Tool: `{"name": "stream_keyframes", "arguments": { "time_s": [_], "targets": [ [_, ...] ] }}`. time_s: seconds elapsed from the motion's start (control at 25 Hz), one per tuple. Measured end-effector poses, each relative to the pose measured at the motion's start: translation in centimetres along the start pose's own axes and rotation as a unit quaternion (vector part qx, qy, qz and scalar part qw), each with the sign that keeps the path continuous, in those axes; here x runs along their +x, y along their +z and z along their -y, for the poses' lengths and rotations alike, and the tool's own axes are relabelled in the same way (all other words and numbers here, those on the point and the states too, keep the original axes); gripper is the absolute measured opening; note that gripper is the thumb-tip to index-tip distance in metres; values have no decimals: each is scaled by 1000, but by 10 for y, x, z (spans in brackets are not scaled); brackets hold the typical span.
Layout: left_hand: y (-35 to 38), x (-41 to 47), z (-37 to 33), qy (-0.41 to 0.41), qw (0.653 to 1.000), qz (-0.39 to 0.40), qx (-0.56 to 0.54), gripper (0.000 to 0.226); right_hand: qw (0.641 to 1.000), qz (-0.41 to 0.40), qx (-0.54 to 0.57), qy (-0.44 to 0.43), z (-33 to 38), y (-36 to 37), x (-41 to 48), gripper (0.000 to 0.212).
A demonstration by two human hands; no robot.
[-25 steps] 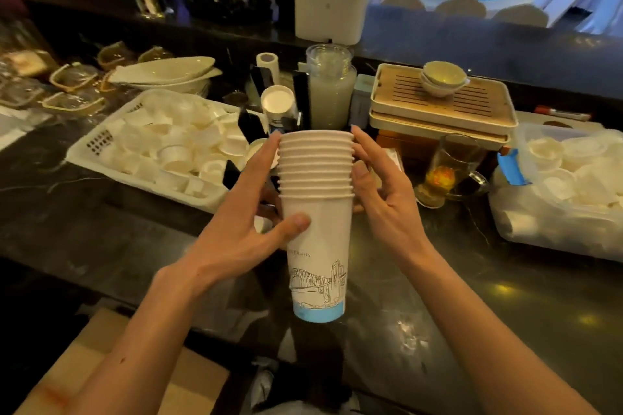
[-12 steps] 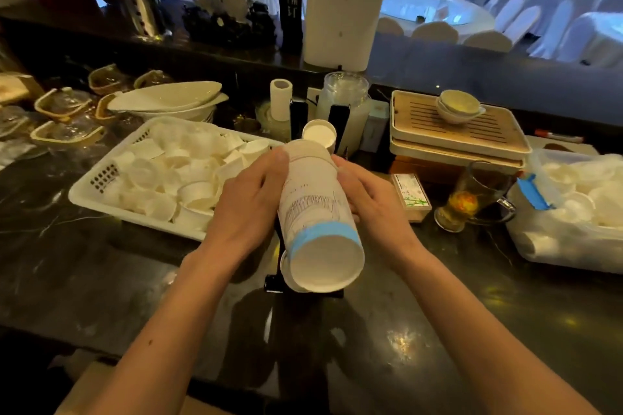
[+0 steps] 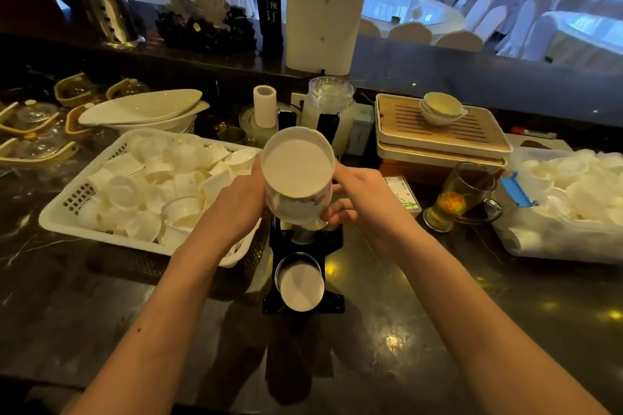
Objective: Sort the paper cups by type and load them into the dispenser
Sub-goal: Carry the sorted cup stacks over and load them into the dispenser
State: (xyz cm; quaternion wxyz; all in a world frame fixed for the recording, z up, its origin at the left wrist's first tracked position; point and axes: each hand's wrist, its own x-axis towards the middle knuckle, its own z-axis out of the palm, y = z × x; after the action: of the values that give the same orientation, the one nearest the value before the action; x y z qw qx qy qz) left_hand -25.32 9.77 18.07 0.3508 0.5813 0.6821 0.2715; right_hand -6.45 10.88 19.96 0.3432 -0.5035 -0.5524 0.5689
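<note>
Both the left hand and right hand grip an inverted cup stack over the black dispenser, one slot already holding cups, while the basket of loose cups looks unsorted.

Two bare hands, left and right, grip one inverted stack of paper cups above one black dispenser already holding one cup. One white basket and one plastic bin hold small cups too jumbled to count. Two stacked tea trays carry two nested bowls; one glass mug stands nearby.
</note>
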Motion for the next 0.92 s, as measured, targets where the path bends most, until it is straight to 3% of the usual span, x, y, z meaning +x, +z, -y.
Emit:
{"name": "stream_keyframes", "arguments": {
  "time_s": [0.12, 0.32, 0.44, 0.64, 0.84, 0.92],
  "targets": [
    [2, 7, 3, -64, 997, 21, 34, 17, 999, 17, -28, 14, 1, 1, 5, 54],
    [4, -10, -4, -59, 989, 27, -131, 33, 998, 27, -44, 29, 0, -1, 9, 56],
    [13, -15, -14, -31, 984, 28, -173, 32, 996, 18, -82, 19, -1, -8, 10, 60],
    [35, -8, -15, -72, 977, 28, -201, 32, 995, 23, -98, 24, -11, -18, 8, 55],
    [47, 15, 6, -88, 984, 44, -150, 96, 990, 15, -112, 81, -33, -21, 18, 61],
    [51, 21, 14, -104, 987, 46, -113, 106, 985, 24, -129, 110, -45, -21, 22, 56]
  ]
}}
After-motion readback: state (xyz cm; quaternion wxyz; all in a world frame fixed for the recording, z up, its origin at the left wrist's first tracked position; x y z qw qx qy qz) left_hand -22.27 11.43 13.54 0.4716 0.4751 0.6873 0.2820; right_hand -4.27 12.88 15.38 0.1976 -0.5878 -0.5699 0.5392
